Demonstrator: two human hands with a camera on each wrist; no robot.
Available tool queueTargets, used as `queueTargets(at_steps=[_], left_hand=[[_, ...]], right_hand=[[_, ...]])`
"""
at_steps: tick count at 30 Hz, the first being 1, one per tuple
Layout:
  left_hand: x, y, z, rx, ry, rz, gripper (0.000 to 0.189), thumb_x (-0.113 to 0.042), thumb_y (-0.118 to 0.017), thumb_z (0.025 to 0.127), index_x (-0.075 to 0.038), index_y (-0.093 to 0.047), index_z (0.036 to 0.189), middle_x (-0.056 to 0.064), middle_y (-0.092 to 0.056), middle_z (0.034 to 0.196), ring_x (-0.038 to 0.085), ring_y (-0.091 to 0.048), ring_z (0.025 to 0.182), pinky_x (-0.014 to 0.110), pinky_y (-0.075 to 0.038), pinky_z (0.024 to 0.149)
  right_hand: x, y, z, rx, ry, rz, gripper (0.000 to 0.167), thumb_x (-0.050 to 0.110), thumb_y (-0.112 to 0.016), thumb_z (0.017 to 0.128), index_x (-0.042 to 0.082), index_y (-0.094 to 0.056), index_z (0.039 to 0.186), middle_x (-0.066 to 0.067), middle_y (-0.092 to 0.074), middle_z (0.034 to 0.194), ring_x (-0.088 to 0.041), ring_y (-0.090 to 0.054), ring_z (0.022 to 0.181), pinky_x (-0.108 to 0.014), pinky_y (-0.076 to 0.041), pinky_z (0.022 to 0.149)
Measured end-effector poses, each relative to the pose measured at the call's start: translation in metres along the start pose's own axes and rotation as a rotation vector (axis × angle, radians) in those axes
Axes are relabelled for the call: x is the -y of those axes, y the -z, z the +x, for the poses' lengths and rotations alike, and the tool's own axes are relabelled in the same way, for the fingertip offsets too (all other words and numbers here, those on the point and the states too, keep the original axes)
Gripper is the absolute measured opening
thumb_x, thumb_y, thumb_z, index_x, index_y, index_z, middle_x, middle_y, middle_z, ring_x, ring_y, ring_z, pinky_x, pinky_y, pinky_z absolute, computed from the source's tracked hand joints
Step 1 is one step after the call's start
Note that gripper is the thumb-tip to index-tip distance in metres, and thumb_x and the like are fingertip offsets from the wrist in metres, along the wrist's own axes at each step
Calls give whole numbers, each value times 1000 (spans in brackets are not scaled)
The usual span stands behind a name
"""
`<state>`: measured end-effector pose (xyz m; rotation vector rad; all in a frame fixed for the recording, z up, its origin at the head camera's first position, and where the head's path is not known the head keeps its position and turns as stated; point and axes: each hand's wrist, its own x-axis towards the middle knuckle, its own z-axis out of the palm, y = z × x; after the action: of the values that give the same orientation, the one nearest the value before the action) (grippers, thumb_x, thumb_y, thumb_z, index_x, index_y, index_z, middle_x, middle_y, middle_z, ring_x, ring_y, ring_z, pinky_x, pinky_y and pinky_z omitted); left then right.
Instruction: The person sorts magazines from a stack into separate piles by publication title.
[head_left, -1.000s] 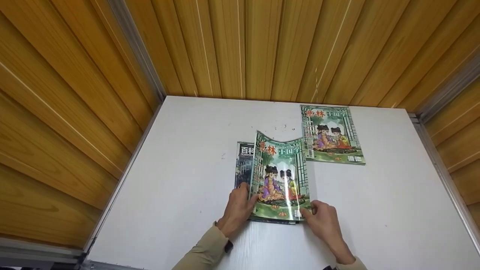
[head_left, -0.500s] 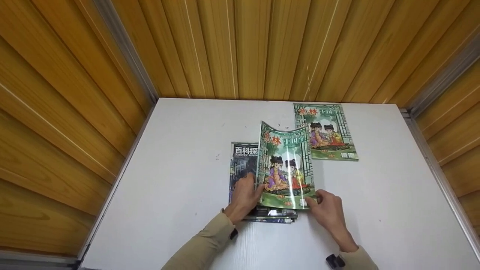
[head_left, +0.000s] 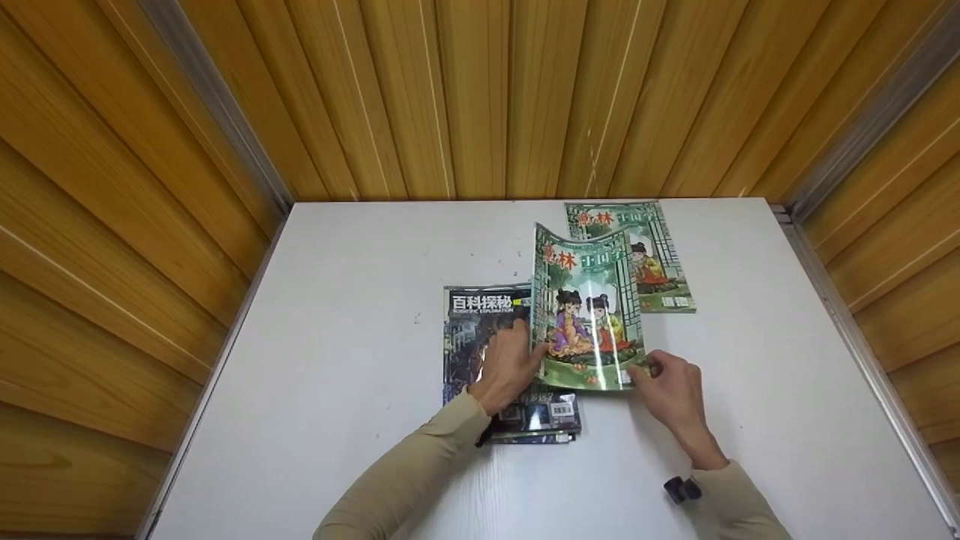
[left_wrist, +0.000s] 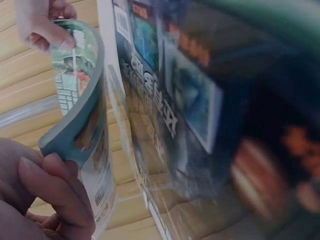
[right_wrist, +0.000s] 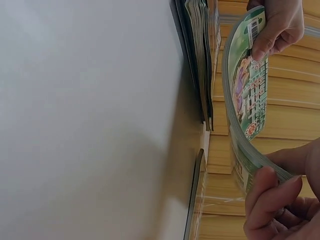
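A green magazine (head_left: 585,315) with two cartoon children on its cover is held bowed above the table. My left hand (head_left: 511,367) pinches its left edge, and my right hand (head_left: 671,390) grips its lower right corner. Both wrist views show its curved edge between the hands, clear of the table. Beneath and to the left lies a stack of dark magazines (head_left: 480,322), partly hidden by my left hand and the green magazine. Farther back on the right, a second green magazine (head_left: 667,277) with the same cover lies flat, its left part covered by the held one.
The white table (head_left: 345,360) runs back to a wood-patterned wall (head_left: 480,97). Similar panels with metal edge rails (head_left: 217,97) close in the left and right sides.
The green magazine has moved up and to the right with both hands, off the dark stack. More of the dark cover shows now, and the held magazine overlaps the back one more.
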<state>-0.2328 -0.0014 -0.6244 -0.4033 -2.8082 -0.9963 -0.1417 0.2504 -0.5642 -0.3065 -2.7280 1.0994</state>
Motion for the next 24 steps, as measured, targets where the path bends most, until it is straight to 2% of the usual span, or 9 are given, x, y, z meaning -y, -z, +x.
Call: queueTargets(at_steps=[4,6,10,14,16,17,20,23,24], left_hand=[[0,-11,17,2,-37,72,37,-44,-79,99,-13,-59,94,-2,-53,63,12,-52,53,29,-38,47],[1,-16,27,15,-27,84,38,-46,-78,100,-15,-58,92,-2,-54,64,11,-52,53,27,-38,47],[-1,-21,43,38,7,30,36,-43,-78,100,-14,-59,90,1,-58,70,14,-57,58,28,-44,48],[-21,-5,52,52,37,-19,34,-38,-80,97,-15,-58,84,0,-56,69,17,-58,62,36,-49,52],[-36,9,55,78,69,-32,39,-34,-80,97,-17,-52,76,-2,-47,65,17,-53,60,37,-47,52],[-37,9,59,77,76,-46,43,-34,-81,95,-19,-48,72,-5,-42,63,15,-49,58,35,-44,50],[-28,-9,82,110,119,-53,49,-33,-81,95,-21,-42,67,-5,-37,63,15,-44,57,32,-38,49],[-18,-31,102,87,100,-59,50,-33,-81,93,-23,-40,65,-7,-36,61,12,-41,55,29,-34,49],[-20,-30,107,107,105,-55,49,-32,-80,94,-22,-42,65,-6,-38,62,14,-42,56,30,-35,50]], right_hand=[[-3,4,9,-9,-23,13,17,11,-81,92,-5,-76,89,-10,-65,70,-20,-50,67,-28,-36,61],[-5,6,16,-13,-27,17,17,11,-81,93,-5,-76,90,-10,-65,71,-20,-50,68,-29,-36,60],[-8,8,32,-30,-7,8,17,11,-80,92,-5,-76,88,-10,-65,71,-20,-50,68,-30,-36,61],[-12,10,47,-40,9,-2,16,10,-79,92,-6,-76,89,-12,-66,72,-21,-51,69,-31,-36,62],[-14,10,55,-55,21,-1,16,10,-79,92,-6,-76,89,-13,-67,72,-22,-51,69,-32,-37,63],[-16,10,59,-62,27,-1,17,10,-80,91,-6,-76,88,-13,-67,72,-23,-51,69,-33,-36,64],[-19,9,73,-90,49,-5,16,9,-80,91,-5,-75,85,-13,-66,71,-24,-50,68,-35,-36,66],[-21,11,85,-96,64,-12,17,9,-79,91,-5,-74,84,-13,-66,70,-24,-49,67,-36,-36,66],[-22,12,89,-95,66,-11,17,9,-79,92,-6,-74,84,-14,-66,71,-23,-49,67,-35,-36,66]])
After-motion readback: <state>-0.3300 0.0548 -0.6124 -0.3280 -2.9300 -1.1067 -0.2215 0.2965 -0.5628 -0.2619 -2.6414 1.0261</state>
